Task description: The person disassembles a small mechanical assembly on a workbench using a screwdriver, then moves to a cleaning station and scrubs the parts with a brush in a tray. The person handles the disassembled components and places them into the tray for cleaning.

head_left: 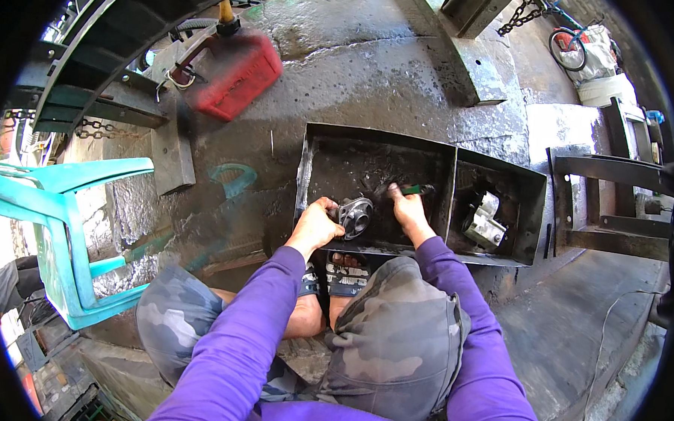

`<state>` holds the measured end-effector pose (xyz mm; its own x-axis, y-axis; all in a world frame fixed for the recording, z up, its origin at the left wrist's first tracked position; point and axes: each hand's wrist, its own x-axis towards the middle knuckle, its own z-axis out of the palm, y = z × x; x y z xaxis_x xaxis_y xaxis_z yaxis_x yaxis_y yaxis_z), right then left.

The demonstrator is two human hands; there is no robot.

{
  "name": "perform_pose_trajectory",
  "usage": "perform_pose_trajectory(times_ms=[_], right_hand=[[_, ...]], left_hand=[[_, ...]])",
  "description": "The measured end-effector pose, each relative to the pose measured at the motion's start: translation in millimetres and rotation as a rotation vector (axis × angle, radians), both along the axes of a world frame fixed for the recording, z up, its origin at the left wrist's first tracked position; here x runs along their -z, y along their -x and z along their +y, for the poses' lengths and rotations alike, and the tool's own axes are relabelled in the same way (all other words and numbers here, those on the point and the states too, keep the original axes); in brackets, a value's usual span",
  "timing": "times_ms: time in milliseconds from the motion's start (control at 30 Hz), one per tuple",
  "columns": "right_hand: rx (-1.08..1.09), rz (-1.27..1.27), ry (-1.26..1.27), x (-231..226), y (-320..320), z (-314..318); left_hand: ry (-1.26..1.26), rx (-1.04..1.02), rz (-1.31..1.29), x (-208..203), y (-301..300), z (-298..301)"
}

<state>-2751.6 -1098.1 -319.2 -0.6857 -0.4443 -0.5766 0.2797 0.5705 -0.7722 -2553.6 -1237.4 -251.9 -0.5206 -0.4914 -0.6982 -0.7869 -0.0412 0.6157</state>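
My left hand (317, 226) grips a round, grey metal machine part (355, 217) by its left side, over the near left of a dark metal tray (304, 180). To the right of that part, my right hand (410, 212) is closed around a brush (415, 189). Its green handle sticks out to the right, and its dark bristles point left, blurred against the dark tray floor. Whether the bristles touch the part, I cannot tell. In the tray's smaller right compartment lies a silvery cast-metal housing (487, 223), apart from both hands.
A red fuel can (241, 75) stands on the wet, stained floor at the far left. Nearer on the left is a turquoise plastic chair (73, 221). Steel frames (617, 166) stand to the right, and a steel beam (471, 66) lies beyond the tray.
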Motion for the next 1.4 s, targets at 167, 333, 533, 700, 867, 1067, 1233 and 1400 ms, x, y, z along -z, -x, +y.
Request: perform_pose_trajectory(times_ms=[167, 333, 533, 700, 867, 1067, 1233, 1400], right_hand=[[-0.394, 0.186, 0.285, -43, -26, -4], [-0.206, 0.511, -0.051, -81, -40, -18], [-0.296, 0.418, 0.237, -39, -27, -11], [-0.110, 0.516, -0.257, 1, 14, -4], [-0.381, 0.386, 0.198, -39, -7, -6], [-0.257, 0.498, -0.049, -84, -36, -13], [-0.562, 0.309, 0.185, -79, -39, -20], [-0.512, 0.299, 0.320, -72, -50, -11]], left_hand=[[0.195, 0.107, -0.052, -22, 11, 15], [0.197, 0.088, -0.054, -28, 16, 21], [0.366, 0.057, 0.172, -18, 11, 25], [0.516, 0.219, 0.091, -18, 9, 26], [0.440, 0.247, 0.043, -20, 9, 27], [0.571, 0.381, 0.073, -17, 12, 31], [0.476, 0.399, -0.029, -16, 13, 30], [0.542, 0.269, 0.060, -14, 11, 34]])
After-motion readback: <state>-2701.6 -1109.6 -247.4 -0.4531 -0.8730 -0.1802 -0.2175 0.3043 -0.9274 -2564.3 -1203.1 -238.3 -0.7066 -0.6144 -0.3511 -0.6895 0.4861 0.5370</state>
